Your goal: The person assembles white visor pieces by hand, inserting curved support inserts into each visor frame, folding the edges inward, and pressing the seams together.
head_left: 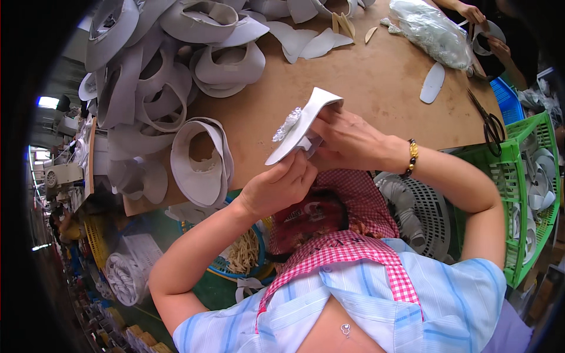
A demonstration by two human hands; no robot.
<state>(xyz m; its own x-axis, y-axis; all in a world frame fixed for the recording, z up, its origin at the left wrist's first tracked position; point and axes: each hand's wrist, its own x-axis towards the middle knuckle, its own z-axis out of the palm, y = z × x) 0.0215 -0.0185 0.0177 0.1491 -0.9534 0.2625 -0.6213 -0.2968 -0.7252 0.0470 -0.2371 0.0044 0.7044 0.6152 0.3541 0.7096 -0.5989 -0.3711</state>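
Both hands are meeting in front of the chest, fingers curling closed in a pinching grip. The left hand [278,187] is sitting just below the right hand [347,141], knuckles nearly touching. Both forearms are bare, elbows bending outward, the right wrist wearing a beaded bracelet.

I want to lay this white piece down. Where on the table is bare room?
Bare wood table lies between the visor pile on the left and the plastic bag and scissors on the right. The left side and far edge are crowded.
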